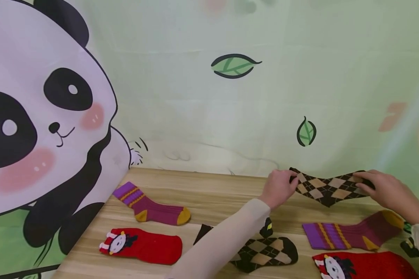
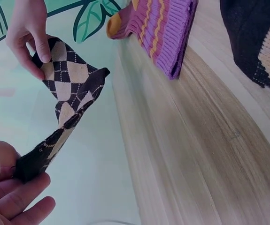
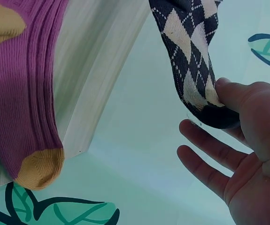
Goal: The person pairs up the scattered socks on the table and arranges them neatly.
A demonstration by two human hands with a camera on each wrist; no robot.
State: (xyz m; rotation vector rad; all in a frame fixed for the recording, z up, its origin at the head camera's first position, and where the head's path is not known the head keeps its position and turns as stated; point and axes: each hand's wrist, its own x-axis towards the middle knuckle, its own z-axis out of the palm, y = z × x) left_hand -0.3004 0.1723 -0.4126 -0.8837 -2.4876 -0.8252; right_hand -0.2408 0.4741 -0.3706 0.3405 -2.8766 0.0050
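Note:
An argyle sock [image 1: 329, 190] in black, tan and beige hangs stretched between the two hands above the back edge of the table, its dark heel sagging in the middle. At its left end, the left hand [image 1: 278, 188] pinches the black cuff [image 2: 29, 166]. The right hand [image 1: 391, 193] pinches the black toe [image 3: 219, 116] between thumb and forefinger, with its other fingers spread apart in the right wrist view. A second argyle sock [image 1: 269, 252] lies on the table, partly hidden behind the left sleeve.
On the wooden table [image 1: 216, 190], a purple-and-maroon sock [image 1: 160, 209] and a red sock [image 1: 157, 248] with an animal face lie at left. A similar purple sock [image 1: 356, 232] and red sock [image 1: 373, 265] lie at right. Behind hangs a panda-printed cloth [image 1: 181, 116].

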